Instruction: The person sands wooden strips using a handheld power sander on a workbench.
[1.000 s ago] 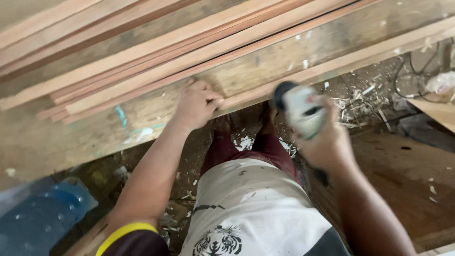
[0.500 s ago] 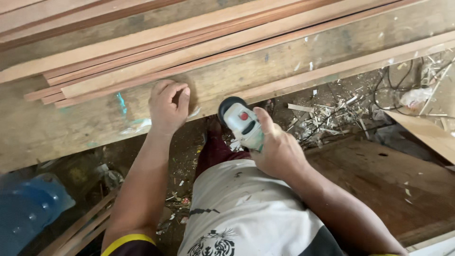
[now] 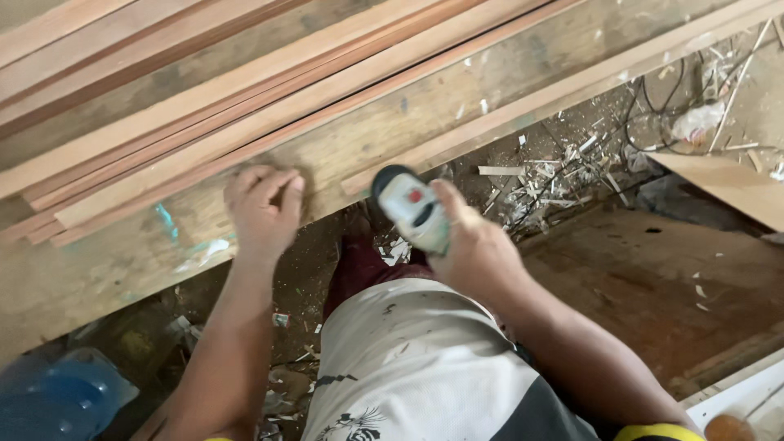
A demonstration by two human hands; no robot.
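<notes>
The right hand [image 3: 478, 253] is clamped around a handheld power tool [image 3: 411, 208], thumb laid along the top of its housing. The tool sits at the frame's centre, held in the air just off the near edge of the workbench [image 3: 98, 261], at about 3 o'clock from the left hand [image 3: 260, 208].

Handling judgement: the tool appears compact and rigid, a one-hand weight, with a smooth plastic shell that could slip in a dusty palm. The waist of the body, where the right hand already wraps it, looks the sound place to grip; the dark front end should be kept clear of fingers.

Appearance: pale grey-white housing with greenish sides, a small red button on top, and a round black head pointing toward 11 o'clock. The working face is hidden; the exact tool type cannot be confirmed.

The left hand rests on the bench top, fingers curled loosely, palm down; it holds nothing that can be seen. The two hands are apart.

At 12 o'clock from the left hand lies a stack of long reddish wooden strips [image 3: 245, 122], stiff and light by their look, running diagonally across the bench. Wood shavings [image 3: 547, 184] litter the floor at 2 o'clock from the tool. A blue water jug [image 3: 57, 404] stands at the lower left.
</notes>
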